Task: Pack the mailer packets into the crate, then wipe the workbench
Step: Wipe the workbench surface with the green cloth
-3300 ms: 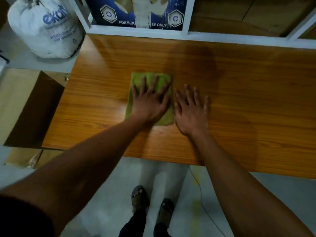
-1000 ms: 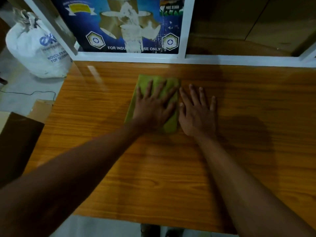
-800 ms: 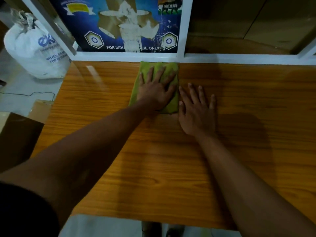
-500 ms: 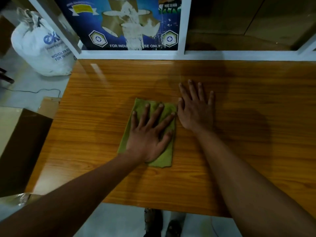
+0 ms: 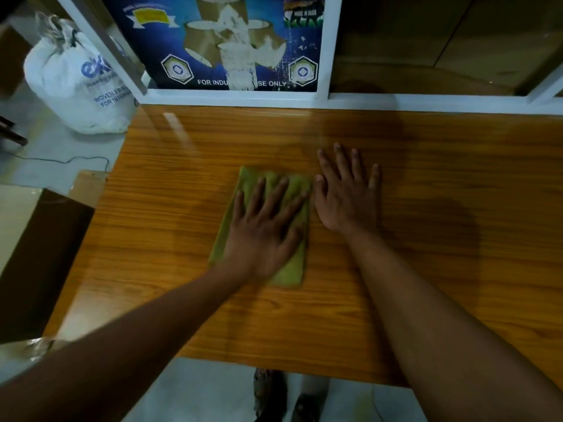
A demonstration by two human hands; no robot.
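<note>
A folded green cloth [image 5: 292, 269] lies flat on the wooden workbench [image 5: 441, 239], left of its middle. My left hand [image 5: 262, 229] presses down on the cloth with fingers spread and straight, covering most of it. My right hand [image 5: 347, 196] rests flat on the bare wood just right of the cloth, fingers spread. No mailer packets show on the bench.
A brown cardboard box [image 5: 39, 263] stands on the floor left of the bench. A white woven sack [image 5: 79, 86] sits on the floor at the back left. A white shelf frame [image 5: 335, 99] with a blue poster [image 5: 225, 41] lines the far edge.
My left hand slid the cloth from the far edge of the bench back toward me, and it now stays near the same spot as half a second ago. My right hand has barely moved.
</note>
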